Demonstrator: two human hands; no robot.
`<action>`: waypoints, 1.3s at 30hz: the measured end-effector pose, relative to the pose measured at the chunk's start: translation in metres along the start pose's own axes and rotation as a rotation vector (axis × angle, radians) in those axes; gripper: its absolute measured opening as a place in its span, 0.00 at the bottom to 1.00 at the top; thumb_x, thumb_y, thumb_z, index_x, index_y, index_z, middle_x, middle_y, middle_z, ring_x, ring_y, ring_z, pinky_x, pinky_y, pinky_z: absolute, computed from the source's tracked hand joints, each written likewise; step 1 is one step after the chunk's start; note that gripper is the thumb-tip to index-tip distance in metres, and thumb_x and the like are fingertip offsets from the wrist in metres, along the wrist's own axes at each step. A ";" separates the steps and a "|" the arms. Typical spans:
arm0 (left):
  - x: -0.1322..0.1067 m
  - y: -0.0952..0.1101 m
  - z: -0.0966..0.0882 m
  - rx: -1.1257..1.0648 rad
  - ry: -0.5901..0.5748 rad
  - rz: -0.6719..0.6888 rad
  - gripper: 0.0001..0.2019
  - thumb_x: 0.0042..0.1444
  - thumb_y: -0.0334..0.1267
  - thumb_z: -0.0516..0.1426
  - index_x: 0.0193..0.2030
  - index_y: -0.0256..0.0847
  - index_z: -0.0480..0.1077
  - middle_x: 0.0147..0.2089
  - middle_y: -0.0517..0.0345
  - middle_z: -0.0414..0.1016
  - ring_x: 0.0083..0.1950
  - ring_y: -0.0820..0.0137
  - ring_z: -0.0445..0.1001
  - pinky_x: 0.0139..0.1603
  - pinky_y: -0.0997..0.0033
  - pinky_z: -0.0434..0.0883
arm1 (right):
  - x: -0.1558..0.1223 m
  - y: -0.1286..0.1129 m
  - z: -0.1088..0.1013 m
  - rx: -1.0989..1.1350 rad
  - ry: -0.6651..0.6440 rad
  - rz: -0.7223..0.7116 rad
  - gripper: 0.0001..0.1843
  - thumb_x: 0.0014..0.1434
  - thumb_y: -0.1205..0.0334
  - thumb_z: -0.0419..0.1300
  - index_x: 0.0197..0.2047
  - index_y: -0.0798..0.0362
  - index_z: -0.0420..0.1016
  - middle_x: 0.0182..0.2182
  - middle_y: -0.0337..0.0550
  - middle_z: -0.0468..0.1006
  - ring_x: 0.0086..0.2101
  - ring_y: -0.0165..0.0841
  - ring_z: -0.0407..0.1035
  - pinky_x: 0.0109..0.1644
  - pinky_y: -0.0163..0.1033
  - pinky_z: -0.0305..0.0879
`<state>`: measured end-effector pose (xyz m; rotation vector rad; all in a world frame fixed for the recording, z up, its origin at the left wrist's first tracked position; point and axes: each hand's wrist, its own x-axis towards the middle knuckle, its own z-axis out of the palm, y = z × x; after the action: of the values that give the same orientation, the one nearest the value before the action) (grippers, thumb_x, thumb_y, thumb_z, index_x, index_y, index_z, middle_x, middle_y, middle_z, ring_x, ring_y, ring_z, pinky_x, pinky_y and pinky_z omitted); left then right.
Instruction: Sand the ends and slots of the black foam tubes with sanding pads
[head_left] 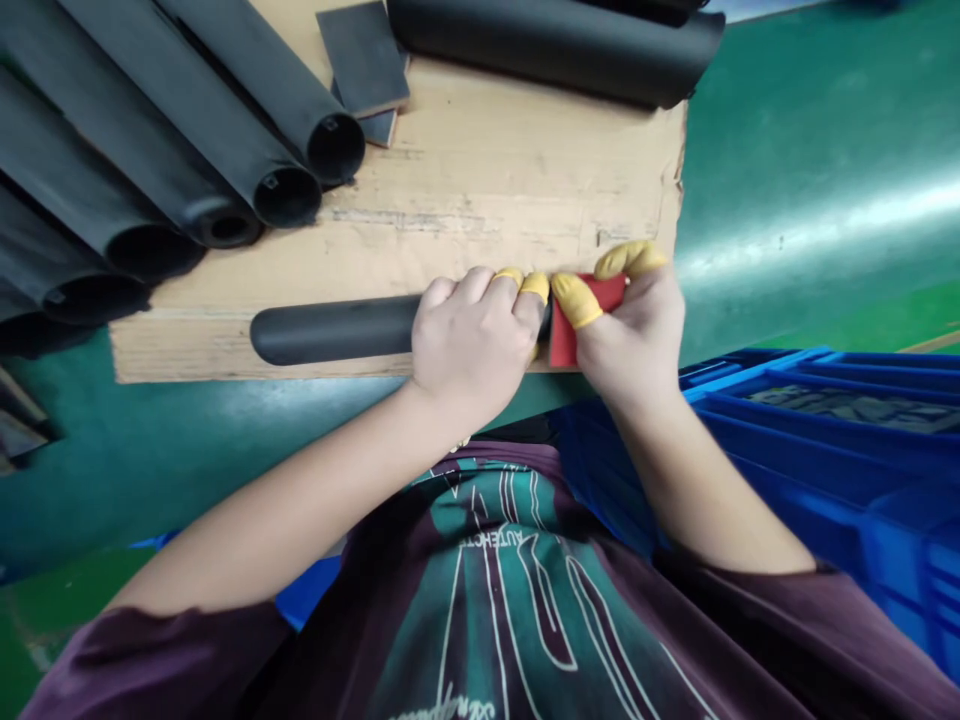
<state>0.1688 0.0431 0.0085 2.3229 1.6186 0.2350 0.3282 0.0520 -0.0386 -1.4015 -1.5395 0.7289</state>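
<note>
A black tube point(330, 332) lies along the near edge of a cardboard sheet point(480, 180). My left hand point(472, 340) is wrapped round the tube's right end, with yellow finger cots on its fingertips. My right hand point(637, 320), also wearing yellow cots on thumb and forefinger, pinches a small red block point(564, 340) pressed against the tube's end. The tube's end face is hidden behind my fingers.
Several black tubes point(187, 130) are stacked at the upper left, open ends facing me. Another black tube point(555, 45) lies across the top. Flat dark pads point(364, 60) sit between them. A blue plastic crate point(825, 450) stands at my right. The floor point(825, 150) is green.
</note>
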 end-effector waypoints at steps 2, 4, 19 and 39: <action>0.000 -0.001 0.000 0.002 -0.007 0.004 0.12 0.64 0.36 0.52 0.45 0.46 0.77 0.41 0.50 0.79 0.51 0.55 0.73 0.47 0.55 0.66 | -0.012 -0.004 -0.003 0.012 0.033 -0.003 0.18 0.60 0.46 0.67 0.36 0.47 0.64 0.31 0.36 0.68 0.34 0.32 0.71 0.39 0.43 0.73; 0.000 -0.002 0.000 0.006 -0.002 -0.003 0.10 0.64 0.36 0.54 0.45 0.47 0.77 0.40 0.50 0.78 0.50 0.55 0.72 0.47 0.55 0.66 | -0.024 -0.005 -0.009 0.022 0.095 -0.014 0.19 0.59 0.46 0.68 0.35 0.47 0.63 0.30 0.36 0.67 0.31 0.31 0.68 0.37 0.41 0.71; -0.003 -0.003 0.004 0.019 0.074 0.013 0.06 0.60 0.35 0.57 0.41 0.48 0.76 0.39 0.52 0.77 0.50 0.56 0.72 0.47 0.56 0.66 | 0.000 -0.005 0.003 0.052 -0.008 0.029 0.16 0.60 0.44 0.65 0.40 0.46 0.68 0.31 0.36 0.75 0.29 0.31 0.73 0.35 0.41 0.75; -0.025 -0.025 -0.037 0.048 0.056 -0.147 0.25 0.57 0.48 0.63 0.60 0.46 0.73 0.62 0.43 0.74 0.68 0.45 0.64 0.72 0.38 0.55 | -0.026 0.019 -0.005 0.104 -0.077 0.052 0.37 0.62 0.37 0.59 0.68 0.46 0.60 0.45 0.48 0.81 0.43 0.43 0.78 0.49 0.54 0.77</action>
<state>0.1265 0.0334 0.0355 2.2371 1.8313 0.2329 0.3399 0.0295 -0.0594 -1.3538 -1.5064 0.8915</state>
